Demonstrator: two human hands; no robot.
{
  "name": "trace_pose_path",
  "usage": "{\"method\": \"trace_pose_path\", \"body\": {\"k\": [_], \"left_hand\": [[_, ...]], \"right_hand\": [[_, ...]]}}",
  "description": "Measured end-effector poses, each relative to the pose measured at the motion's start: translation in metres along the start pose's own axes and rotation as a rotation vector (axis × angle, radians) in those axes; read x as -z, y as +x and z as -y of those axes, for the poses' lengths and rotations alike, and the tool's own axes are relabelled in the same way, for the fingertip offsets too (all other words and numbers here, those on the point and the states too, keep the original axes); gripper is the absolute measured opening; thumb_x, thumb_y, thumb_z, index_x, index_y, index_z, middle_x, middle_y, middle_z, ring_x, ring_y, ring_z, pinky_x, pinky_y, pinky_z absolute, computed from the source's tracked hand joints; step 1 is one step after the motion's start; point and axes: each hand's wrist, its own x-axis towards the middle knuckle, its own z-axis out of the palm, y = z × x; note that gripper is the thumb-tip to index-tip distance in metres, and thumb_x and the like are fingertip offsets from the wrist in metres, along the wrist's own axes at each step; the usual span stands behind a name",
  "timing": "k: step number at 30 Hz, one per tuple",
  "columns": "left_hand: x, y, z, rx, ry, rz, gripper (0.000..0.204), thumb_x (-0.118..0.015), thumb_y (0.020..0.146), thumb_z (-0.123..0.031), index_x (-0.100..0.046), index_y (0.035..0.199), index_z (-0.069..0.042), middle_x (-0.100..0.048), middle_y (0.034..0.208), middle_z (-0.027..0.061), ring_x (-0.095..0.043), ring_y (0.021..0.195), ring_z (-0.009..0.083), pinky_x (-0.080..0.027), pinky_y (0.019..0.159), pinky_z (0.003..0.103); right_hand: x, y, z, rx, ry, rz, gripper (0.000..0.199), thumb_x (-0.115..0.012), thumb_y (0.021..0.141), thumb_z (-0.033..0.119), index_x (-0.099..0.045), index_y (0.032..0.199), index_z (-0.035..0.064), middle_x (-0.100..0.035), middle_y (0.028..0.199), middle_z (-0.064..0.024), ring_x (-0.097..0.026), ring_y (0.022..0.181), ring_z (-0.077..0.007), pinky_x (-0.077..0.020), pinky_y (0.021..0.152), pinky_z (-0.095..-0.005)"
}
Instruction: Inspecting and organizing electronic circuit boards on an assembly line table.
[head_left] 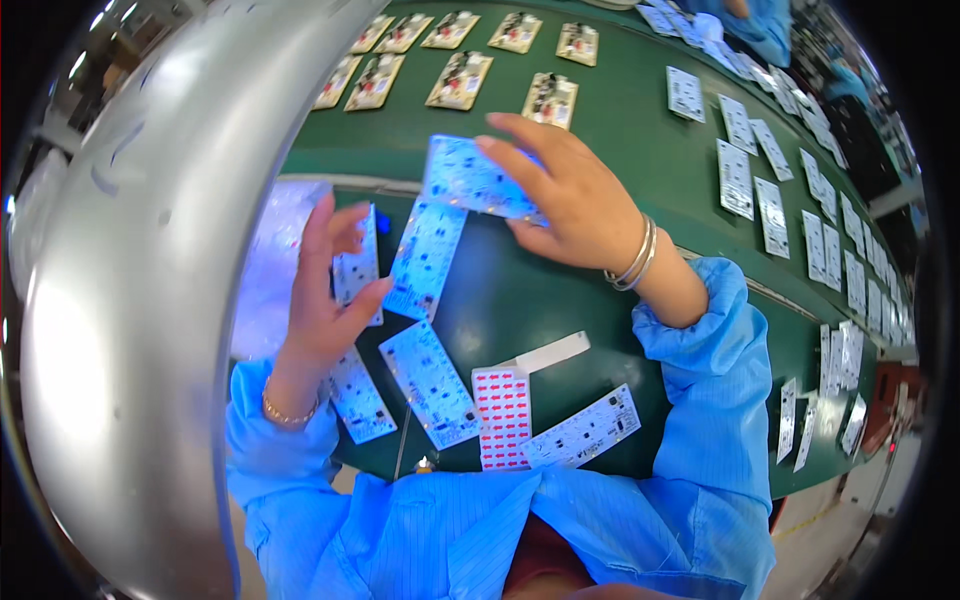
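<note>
Circuit board and right hand meet at the board's right end: fingers reach over its face and the thumb sits by the lower edge, so the grip looks clamped on it, though any contact underneath is hidden. It overlaps the far end of a second board; whether the two touch, I cannot tell. It should handle as light and stiff, with a smooth face that may slip a little and small parts that a careless press could damage; the long edges look the safest place to take hold. It is a flat rectangle, pale but strongly blue under the light, dotted with dark components and a few warm, bright specks.

Left hand has thumb and fingers apart over a third board; contact there is unclear. Nearer the body lie a fourth board, a sheet of red arrows with a white strip by its far end, and a narrow board. Farther out on the green table, yellowish units stand in rows, with pale boards spread toward the right.
</note>
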Motion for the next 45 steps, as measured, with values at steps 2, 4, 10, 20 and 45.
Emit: {"method": "trace_pose_path", "body": {"k": [2,4,10,20,45], "left_hand": [[0.0,0.002,-0.009,-0.06,0.317,-0.043,0.082,-0.065,0.065,-0.016,-0.014,0.127,-0.002,-0.036,0.122,0.0158,-0.038,0.108,0.0275,-0.032,0.087,0.037],[-0.001,0.008,-0.008,-0.137,0.405,-0.12,0.081,-0.067,0.063,-0.024,-0.021,0.125,-0.002,-0.035,0.121,0.0173,-0.037,0.109,0.0303,-0.029,0.09,0.039],[0.012,0.001,-0.005,-0.044,0.381,-0.027,0.084,-0.07,0.059,-0.023,-0.02,0.124,-0.002,-0.038,0.116,0.0157,-0.038,0.108,0.0279,-0.028,0.091,0.038],[0.018,0.007,-0.018,-0.324,0.083,-0.061,0.093,-0.072,0.058,-0.009,-0.01,0.127,-0.007,-0.039,0.111,0.0194,-0.043,0.101,0.0279,-0.036,0.086,0.039],[0.007,-0.011,-0.01,-0.055,-0.124,-0.441,0.075,-0.064,0.068,-0.025,-0.017,0.122,-0.004,-0.041,0.11,0.0185,-0.043,0.102,0.0248,-0.035,0.087,0.035]], "right_hand": [[-0.006,0.02,0.019,0.245,0.062,-0.029,0.067,-0.06,0.054,0.006,-0.038,0.116,0.0075,-0.039,0.116,-0.0174,-0.043,0.1,-0.0344,-0.0386,0.082,-0.0381],[-0.01,0.029,0.029,0.313,0.172,-0.068,0.068,-0.06,0.052,0.005,-0.038,0.116,0.0075,-0.04,0.115,-0.018,-0.044,0.099,-0.0349,-0.0389,0.082,-0.0388],[-0.01,0.035,0.042,0.402,0.371,-0.101,0.071,-0.061,0.049,0.003,-0.038,0.116,0.0075,-0.04,0.115,-0.0195,-0.045,0.099,-0.035,-0.0406,0.079,-0.0394],[-0.012,0.028,0.036,0.105,0.353,-0.237,0.075,-0.07,0.05,0.012,-0.036,0.118,0.0091,-0.043,0.115,-0.0113,-0.048,0.094,-0.0277,-0.0353,0.085,-0.0367],[-0.005,0.018,0.047,0.08,0.82,-0.161,0.087,-0.066,0.065,0.009,-0.008,0.13,0.0066,-0.029,0.126,-0.0211,-0.051,0.092,-0.0205,-0.0396,0.079,-0.0314]]}}
